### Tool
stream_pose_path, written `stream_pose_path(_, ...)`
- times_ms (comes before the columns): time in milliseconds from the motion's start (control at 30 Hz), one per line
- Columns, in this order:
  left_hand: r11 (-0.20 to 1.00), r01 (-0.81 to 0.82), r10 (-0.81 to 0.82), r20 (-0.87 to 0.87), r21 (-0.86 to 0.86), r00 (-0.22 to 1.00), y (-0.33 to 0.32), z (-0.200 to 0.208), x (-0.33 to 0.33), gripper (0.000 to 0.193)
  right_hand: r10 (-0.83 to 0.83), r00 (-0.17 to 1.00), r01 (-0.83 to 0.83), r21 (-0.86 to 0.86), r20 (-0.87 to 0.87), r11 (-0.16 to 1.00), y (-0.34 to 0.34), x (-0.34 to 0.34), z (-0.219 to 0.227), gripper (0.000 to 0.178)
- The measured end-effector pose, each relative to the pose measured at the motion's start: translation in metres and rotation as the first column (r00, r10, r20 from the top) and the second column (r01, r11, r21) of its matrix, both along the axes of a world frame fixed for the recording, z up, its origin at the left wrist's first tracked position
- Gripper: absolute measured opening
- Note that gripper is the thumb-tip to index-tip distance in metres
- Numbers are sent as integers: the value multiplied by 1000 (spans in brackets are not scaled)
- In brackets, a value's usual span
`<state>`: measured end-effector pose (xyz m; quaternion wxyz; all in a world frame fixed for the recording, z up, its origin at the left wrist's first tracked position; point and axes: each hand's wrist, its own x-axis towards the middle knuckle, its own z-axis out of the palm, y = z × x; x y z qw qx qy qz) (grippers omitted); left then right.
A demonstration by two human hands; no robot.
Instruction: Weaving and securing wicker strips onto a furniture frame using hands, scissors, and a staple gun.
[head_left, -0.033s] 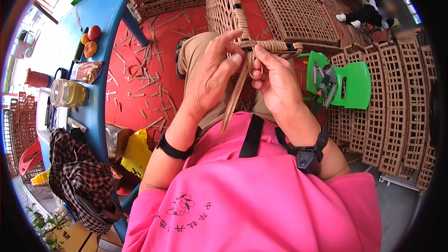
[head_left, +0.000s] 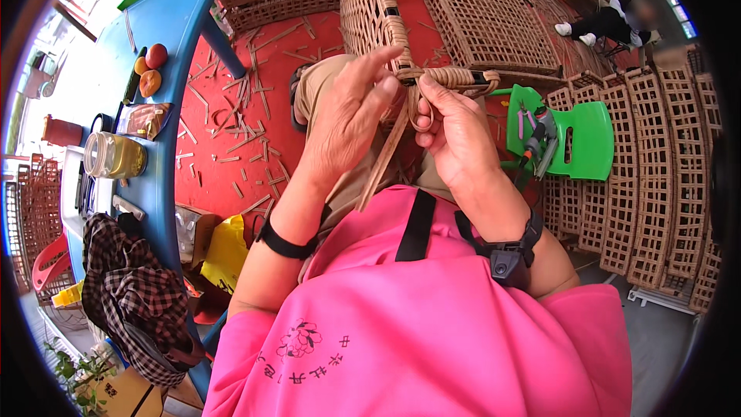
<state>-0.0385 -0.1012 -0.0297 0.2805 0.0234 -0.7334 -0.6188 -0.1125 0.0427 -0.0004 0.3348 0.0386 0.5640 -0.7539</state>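
A tan woven rattan-like panel (head_left: pixel 372 19) stands in front of me, its frame wrapped in flat strips. At its near corner the wrapped bar (head_left: pixel 451 75) runs to the right, with a dark frame piece showing near its end. My right hand (head_left: pixel 459 127) pinches a small loop of strip just below that corner, between thumb and fingers. Left of it, my left hand (head_left: pixel 347 112) is raised with fingers stretched out and nothing visible in them; its fingertips are beside the corner. A loose tail of flat strip (head_left: pixel 387 156) hangs from the corner towards my lap.
On my left a blue table (head_left: pixel 166 23) carries fruit, a jar (head_left: pixel 116 154) and a checked cloth (head_left: pixel 135 286). To the right, a green chair (head_left: pixel 583 139) holds tools. Woven panels (head_left: pixel 486 19) stand around, and strip offcuts litter the red floor (head_left: pixel 224 120). Another person sits far right.
The free end of the strip has swung slightly left and up. My left hand has shifted a little to the left; my right hand keeps its pinch at the corner.
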Motion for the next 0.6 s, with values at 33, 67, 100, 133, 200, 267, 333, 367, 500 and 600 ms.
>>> stream_pose_path(33,984,-59,69,54,-168,996,-7,4,-6,35,-13,1000,13,22,6,1000,0,1,1,20)
stream_pose_path(67,982,-62,72,48,-178,996,-13,9,-12,35,-25,1000,24,43,10,999,0,2,1,20)
stream_pose_path(100,932,-19,62,107,-361,992,-20,13,-17,34,2,1000,-2,31,17,1000,1,3,3,21)
stream_pose_path(133,853,44,57,178,-520,982,-25,17,-21,33,13,1000,-14,16,15,1000,4,4,5,21)
stream_pose_path(200,778,28,46,102,-627,994,-36,26,-28,30,56,998,-56,-9,-32,998,11,8,9,20)
stream_pose_path(267,688,213,-106,194,-694,975,-46,34,-35,27,101,994,-103,-33,-50,994,18,14,11,24)
stream_pose_path(333,666,207,-140,153,-717,978,-52,40,-45,24,138,963,-137,21,-229,990,23,18,10,34)
stream_pose_path(367,666,326,-231,230,-672,945,-57,43,-49,22,136,965,-135,20,-225,991,25,18,10,34)
stream_pose_path(500,671,478,-403,262,-567,877,-65,46,-63,18,147,899,-106,121,-413,987,24,16,5,41)
stream_pose_path(600,663,493,-438,242,-563,866,-65,47,-68,17,179,838,-97,181,-515,979,19,12,1,35)
